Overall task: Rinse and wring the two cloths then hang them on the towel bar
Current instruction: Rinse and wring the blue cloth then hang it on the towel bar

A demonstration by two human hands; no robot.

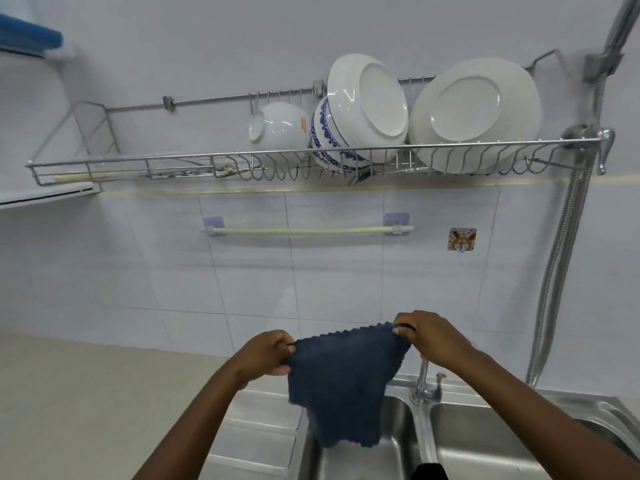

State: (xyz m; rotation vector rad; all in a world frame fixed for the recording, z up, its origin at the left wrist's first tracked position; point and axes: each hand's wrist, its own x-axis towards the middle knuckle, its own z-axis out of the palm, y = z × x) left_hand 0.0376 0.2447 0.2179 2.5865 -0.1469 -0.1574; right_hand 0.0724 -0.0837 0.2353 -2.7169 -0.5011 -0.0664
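Dark blue cloth (341,379) hangs spread above the sink (485,431), left hand (265,355) at nine o'clock, right hand (429,336) at two o'clock, fingers pinching its top corners.

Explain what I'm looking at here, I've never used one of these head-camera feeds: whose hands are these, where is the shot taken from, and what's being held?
There is no machine here. The single picture comes from a wide-angle camera worn on a person's head, looking forward and down, so the two bare arms reaching in from the bottom are the wearer's own. The left hand and right hand each pinch an upper corner of a dark blue cloth, holding it spread out above a steel double sink with a faucet behind it. On the tiled wall ahead is the pale towel bar, with nothing hanging on it yet. Higher up, a wire dish rack holds plates and bowls. I see only one cloth clearly; a dark shape at the bottom edge is too cut off to identify.
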